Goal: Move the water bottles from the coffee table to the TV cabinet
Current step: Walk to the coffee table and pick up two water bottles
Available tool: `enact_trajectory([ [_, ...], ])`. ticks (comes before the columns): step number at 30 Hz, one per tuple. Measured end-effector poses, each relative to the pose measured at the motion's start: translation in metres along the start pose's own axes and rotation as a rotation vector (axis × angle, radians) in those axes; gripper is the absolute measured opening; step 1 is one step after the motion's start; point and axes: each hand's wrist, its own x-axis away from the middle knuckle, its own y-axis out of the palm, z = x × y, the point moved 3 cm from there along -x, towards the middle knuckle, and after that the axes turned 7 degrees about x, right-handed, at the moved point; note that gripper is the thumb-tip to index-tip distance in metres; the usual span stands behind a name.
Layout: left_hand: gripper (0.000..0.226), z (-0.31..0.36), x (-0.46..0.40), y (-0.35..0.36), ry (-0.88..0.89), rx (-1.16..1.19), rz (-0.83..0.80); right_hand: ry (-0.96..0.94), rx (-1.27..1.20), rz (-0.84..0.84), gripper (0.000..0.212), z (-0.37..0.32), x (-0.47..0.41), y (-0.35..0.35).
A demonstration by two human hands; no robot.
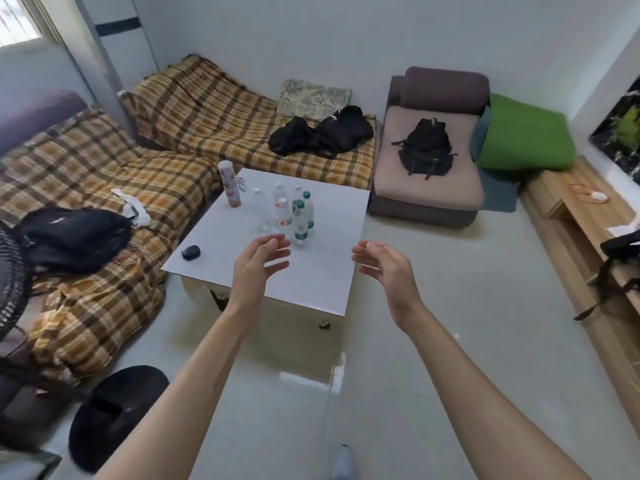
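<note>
Clear plastic water bottles (300,219) upright, caps up, mid white bench (322,271); left hand (260,258), right hand (382,263) loosely spread, empty, nearside of bottles.

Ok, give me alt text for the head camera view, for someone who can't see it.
Two bare hands, left hand and right hand, reach open and empty toward a cluster of water bottles standing on a white coffee table. A plaid-covered sofa wraps behind it; the wooden TV cabinet runs along the right.
</note>
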Motion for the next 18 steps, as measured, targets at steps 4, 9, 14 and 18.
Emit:
enact_trajectory([
  [4, 0.023, 0.002, -0.068, 0.009, 0.019, 0.005, 0.055, 0.018, 0.014, -0.060, 0.024, 0.003, -0.073, 0.013],
  [9, 0.022, -0.009, -0.139, 0.007, -0.013, 0.020, 0.131, 0.052, 0.049, -0.112, 0.024, 0.006, -0.153, 0.034],
  [14, 0.027, -0.022, -0.218, -0.005, -0.058, 0.015, 0.176, 0.069, 0.080, -0.110, 0.025, 0.010, -0.233, 0.058],
  [18, 0.027, -0.033, -0.289, -0.014, -0.091, 0.001, 0.168, 0.093, 0.091, -0.086, 0.022, 0.016, -0.291, 0.083],
])
